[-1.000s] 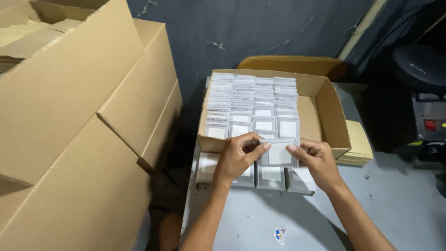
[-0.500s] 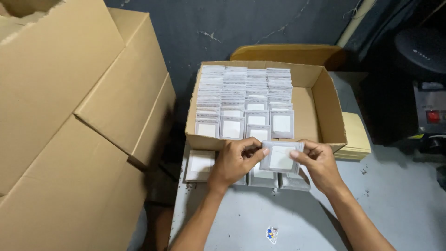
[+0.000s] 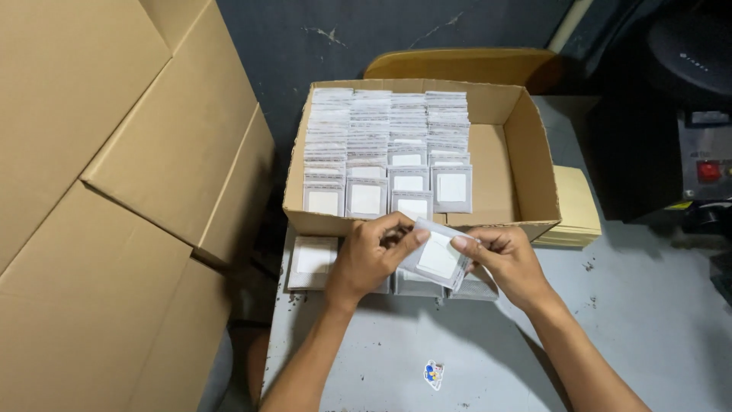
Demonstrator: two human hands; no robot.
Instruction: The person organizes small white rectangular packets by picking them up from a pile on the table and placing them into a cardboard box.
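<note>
Head view: both hands (image 3: 438, 259) pinch grey packet (image 3: 438, 257) between them.

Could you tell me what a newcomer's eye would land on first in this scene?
Probably the open cardboard box at centre, packed with rows of small grey packets. Just in front of it, the left hand and right hand hold one tilted packet between them. Big cartons fill the left.
</note>
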